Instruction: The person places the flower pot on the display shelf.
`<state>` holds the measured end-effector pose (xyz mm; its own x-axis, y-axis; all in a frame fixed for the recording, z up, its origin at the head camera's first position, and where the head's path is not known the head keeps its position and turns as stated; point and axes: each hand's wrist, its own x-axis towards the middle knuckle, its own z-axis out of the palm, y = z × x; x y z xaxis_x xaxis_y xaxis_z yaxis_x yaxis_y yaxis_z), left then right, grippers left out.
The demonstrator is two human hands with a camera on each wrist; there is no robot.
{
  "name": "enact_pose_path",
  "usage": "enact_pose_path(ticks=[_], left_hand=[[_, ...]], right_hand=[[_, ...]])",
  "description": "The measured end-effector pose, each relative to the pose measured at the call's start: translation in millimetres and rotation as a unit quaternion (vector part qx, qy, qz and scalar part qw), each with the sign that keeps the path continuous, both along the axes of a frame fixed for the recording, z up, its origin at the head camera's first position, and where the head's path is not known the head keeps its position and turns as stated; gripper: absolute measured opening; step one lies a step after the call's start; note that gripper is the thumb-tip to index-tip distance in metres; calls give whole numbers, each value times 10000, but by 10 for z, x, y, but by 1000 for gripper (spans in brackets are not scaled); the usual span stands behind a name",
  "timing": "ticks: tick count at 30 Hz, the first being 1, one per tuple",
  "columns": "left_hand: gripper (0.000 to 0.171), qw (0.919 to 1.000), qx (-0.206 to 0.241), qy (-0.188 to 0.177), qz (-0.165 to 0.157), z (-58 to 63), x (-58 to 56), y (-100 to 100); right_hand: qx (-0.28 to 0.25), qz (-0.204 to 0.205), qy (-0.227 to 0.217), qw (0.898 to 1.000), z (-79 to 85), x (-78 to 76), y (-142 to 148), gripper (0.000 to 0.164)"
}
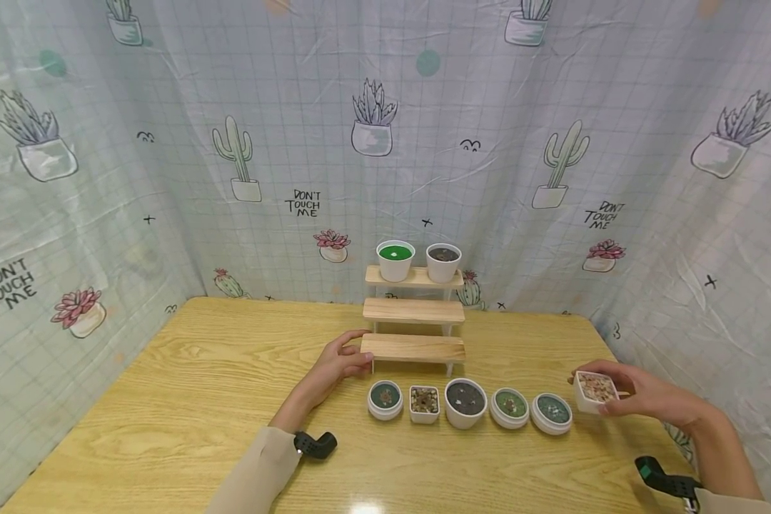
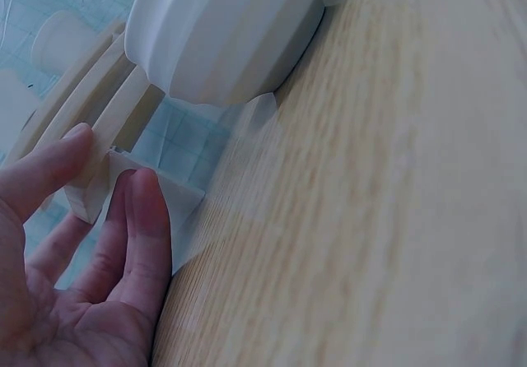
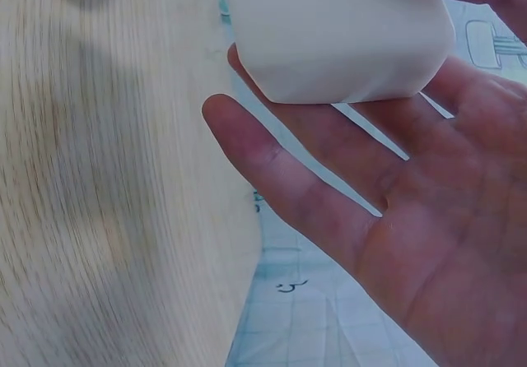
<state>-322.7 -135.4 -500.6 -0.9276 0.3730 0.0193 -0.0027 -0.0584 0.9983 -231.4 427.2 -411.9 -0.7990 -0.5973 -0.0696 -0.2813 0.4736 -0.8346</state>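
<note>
My left hand is at the left end of a three-tier wooden stand. In the left wrist view its thumb lies along the lowest board's end, with the other fingers around the board and by the clear support. At the right side of the table, my right hand grips a square white pot filled with pinkish gravel. The right wrist view shows the pot's pale underside tipped into sight, thumb and fingers on opposite sides, one finger stretched out below it.
Before the stand runs a row of white pots: a round one, a square one, a taller cup and two low round ones, being greenish inside. On the top tier stand a green-filled cup and a dark-filled cup. Printed curtains surround the table.
</note>
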Motion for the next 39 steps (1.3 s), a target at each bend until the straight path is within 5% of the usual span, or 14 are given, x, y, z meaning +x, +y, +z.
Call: enact_pose_path(ticks=[13,28,39], left_hand=[[68,10000,64,-6,-16,-4,3,8],[69,10000,35,14,-18,-5,4,4],[69,10000,47,29,-42,-3,0,1]], right_hand=[[346,-501,160,9980,44,11,-83,56],[658,-969,920,9889,72,8,-212,53],[399,-1053,709,9911,69,-7,-299,55]])
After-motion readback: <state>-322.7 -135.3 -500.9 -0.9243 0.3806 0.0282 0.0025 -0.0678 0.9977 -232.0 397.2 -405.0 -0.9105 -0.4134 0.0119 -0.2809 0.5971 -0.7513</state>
